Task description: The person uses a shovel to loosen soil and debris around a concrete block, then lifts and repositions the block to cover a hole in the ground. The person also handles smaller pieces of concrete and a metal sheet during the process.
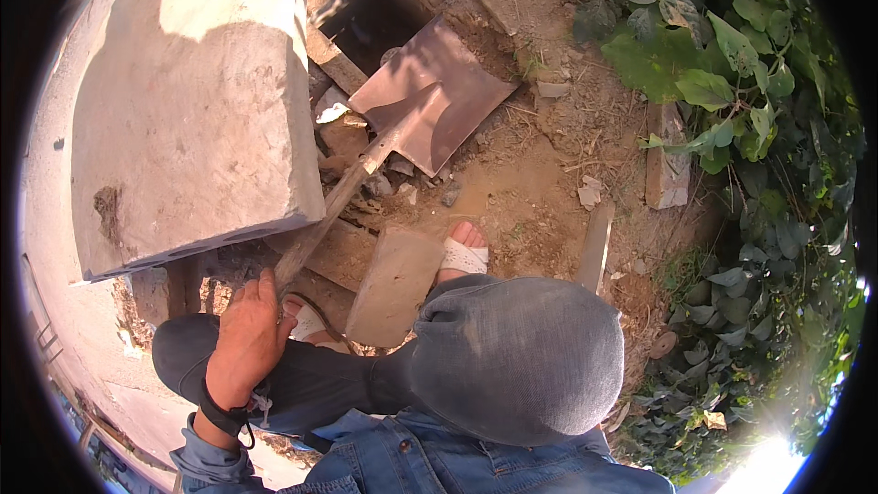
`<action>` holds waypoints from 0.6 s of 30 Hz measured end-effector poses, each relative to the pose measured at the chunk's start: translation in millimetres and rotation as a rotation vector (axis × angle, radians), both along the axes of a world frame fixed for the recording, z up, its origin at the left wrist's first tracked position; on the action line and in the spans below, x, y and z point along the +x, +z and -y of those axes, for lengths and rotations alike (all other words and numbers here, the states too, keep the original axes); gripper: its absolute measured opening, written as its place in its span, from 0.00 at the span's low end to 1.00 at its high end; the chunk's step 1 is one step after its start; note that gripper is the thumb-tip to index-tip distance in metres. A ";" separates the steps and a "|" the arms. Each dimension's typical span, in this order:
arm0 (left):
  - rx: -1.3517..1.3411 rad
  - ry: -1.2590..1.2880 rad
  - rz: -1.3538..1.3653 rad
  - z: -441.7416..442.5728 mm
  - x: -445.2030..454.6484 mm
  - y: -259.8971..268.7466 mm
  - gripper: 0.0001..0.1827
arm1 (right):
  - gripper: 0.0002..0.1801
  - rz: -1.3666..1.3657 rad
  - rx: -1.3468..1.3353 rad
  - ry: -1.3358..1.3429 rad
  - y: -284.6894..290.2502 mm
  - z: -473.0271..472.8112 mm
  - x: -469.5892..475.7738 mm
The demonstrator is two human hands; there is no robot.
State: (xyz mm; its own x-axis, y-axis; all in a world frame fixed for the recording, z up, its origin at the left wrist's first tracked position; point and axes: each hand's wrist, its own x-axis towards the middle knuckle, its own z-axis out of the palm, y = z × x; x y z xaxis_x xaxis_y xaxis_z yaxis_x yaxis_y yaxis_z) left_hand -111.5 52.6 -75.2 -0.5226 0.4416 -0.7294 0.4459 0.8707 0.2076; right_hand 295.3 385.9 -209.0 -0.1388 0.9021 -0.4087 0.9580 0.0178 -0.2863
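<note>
My left hand (250, 329), with a dark band at the wrist, is wrapped around the wooden handle (322, 226) of a square-mouth shovel. The shovel's rusty blade (435, 96) rests face up at the near right edge of a square, brick-edged pit (377, 17), covering part of it. The pit's inside is dark. From my hand the handle slants up and right, past the corner of a thick concrete slab (199, 137). My right hand is out of view on the right, where my raised knee (521, 357) fills the foreground.
A block (398, 285) lies between my sandaled feet (466, 247). Broken bricks and rubble (346, 137) lie beside the slab. On the right are a brick (665, 158), a narrow strip (595, 247) in the soil and dense leafy plants (748, 219).
</note>
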 end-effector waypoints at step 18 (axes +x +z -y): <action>-0.130 0.225 -0.536 17.3 43.6 -23.2 0.17 | 0.15 -0.119 0.183 0.689 15.7 -66.9 -203.8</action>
